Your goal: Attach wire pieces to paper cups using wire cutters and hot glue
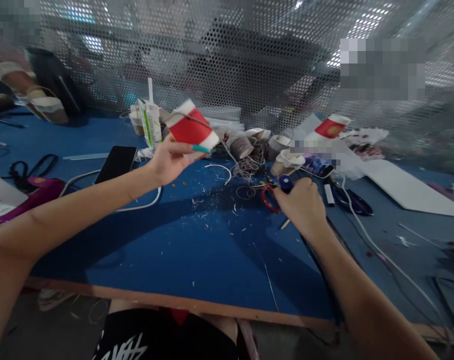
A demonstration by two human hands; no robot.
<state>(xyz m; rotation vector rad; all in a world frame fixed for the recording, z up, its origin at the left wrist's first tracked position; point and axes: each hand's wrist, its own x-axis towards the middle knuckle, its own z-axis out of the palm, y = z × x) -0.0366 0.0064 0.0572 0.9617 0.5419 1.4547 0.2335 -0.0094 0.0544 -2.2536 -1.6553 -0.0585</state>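
Observation:
A red and white paper cup [189, 131], tipped on its side, is held up above the table in my left hand [169, 159]. A thin grey-brown cord crosses the cup's red band. To the right, my right hand [304, 204] is closed around a dark blue object with a rounded end [286, 183]; most of it is hidden by my fingers, and I cannot make out its kind. Beside those fingers lies a red loop handle [269, 199], seemingly of scissors. Behind is a tangle of grey cord [251, 165] with small cord-wrapped cups [241, 146] around it.
A perforated metal screen [249, 65] stands behind the blue table [212, 250]. At left are a black phone [116, 164], a drink carton [150, 122] and a magenta glue gun [43, 192]. Another red cup [331, 126], white cable [362, 225] and white board [414, 187] are at right.

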